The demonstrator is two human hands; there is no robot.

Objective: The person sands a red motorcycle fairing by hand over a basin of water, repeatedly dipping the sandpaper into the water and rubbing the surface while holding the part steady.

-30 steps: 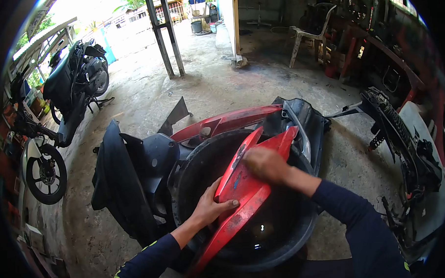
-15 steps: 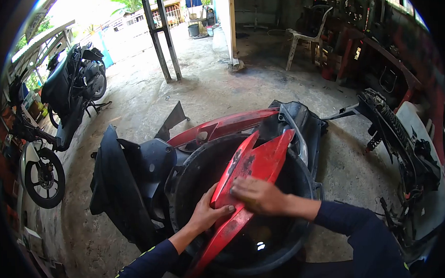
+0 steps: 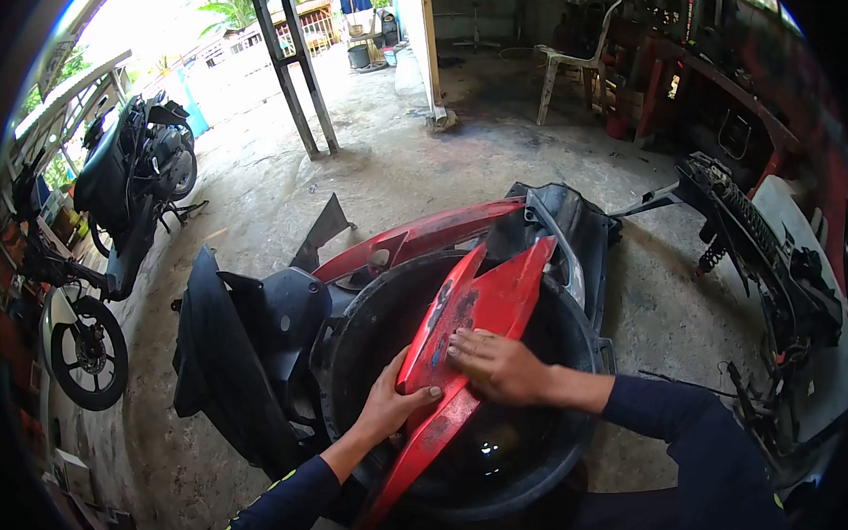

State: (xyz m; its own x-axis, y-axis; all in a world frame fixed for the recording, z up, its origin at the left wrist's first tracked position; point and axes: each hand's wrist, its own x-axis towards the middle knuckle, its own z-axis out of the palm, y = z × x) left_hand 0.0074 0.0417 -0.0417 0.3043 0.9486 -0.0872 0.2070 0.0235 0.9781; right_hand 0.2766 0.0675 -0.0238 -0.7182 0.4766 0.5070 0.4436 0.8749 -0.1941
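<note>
A red motorcycle fairing panel (image 3: 489, 305), long and pointed, lies slantwise over a round black tub (image 3: 352, 338). Dark scuffed patches mark its painted face. My left hand (image 3: 391, 402) grips the panel's near edge, thumb on top and fingers underneath. My right hand (image 3: 504, 367) presses on the middle of the panel, fingers bent together; something yellowish may be under them, but I cannot make it out. Water glints at the tub's bottom.
Black plastic fairings (image 3: 226, 356) lean left of the tub; another red panel (image 3: 409, 233) lies behind it. A motorcycle frame (image 3: 750, 254) stands at right, a parked motorcycle (image 3: 136, 172) at left. A steel post (image 3: 296, 78) and a chair (image 3: 576, 59) are farther back.
My right hand has shifted slightly along the panel, showing more of the scuffed patch beside its fingertips. My left hand keeps its grip. The whole view has turned a little.
</note>
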